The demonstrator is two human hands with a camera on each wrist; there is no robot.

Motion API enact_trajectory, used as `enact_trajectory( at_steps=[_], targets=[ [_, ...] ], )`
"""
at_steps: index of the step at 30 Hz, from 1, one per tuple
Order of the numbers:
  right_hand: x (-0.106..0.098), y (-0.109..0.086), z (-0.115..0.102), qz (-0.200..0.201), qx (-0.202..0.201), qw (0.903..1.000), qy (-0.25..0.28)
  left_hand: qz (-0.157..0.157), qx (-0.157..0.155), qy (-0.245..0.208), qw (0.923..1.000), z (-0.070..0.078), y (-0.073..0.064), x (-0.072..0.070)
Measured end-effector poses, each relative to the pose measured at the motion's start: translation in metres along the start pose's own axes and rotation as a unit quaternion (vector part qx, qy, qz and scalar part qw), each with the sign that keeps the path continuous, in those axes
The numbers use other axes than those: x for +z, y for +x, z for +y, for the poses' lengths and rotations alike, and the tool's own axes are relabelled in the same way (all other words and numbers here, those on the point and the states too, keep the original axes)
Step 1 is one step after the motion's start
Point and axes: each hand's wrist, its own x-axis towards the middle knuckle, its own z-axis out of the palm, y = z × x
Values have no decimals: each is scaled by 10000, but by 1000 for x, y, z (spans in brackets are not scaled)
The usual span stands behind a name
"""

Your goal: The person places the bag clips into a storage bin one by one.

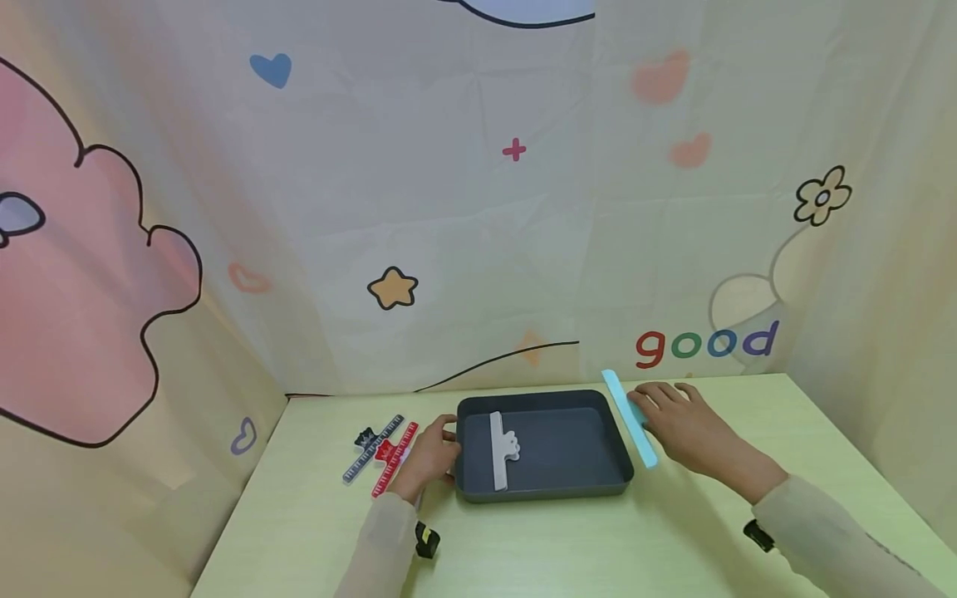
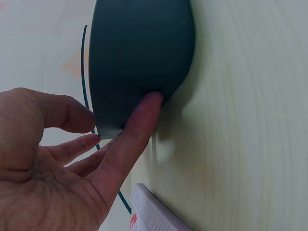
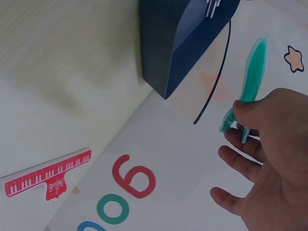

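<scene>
My left hand (image 1: pixel 429 455) is at the left end of the dark grey tray (image 1: pixel 549 497), one long finger straight against its outer wall and the thumb tip at its rim (image 2: pixel 96 108). Inside the tray, toward its left side, lies a white clip (image 1: pixel 499 448) with a long bar. To the tray's right, my right hand (image 1: pixel 691 423) pinches a light turquoise clip (image 1: pixel 630 419) between thumb and finger. From the right wrist its handle (image 3: pixel 227 120) shows close by the fingertips, while the other fingers are spread loosely.
Left of the tray lie a black clip (image 1: pixel 371 451) and a red clip (image 1: pixel 394 462) with piano-key marks, partly behind the left hand. Another red clip (image 3: pixel 50 172) appears in the right wrist view. A printed curtain (image 1: pixel 478 249) borders the light table (image 1: pixel 568 548).
</scene>
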Motion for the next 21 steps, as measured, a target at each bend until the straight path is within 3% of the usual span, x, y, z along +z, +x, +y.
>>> enact_trajectory(
  at_steps=[21],
  targets=[
    [-10,36,-32,-104,29,9997,228,6,-34,14,10000,0,0,0]
  ],
)
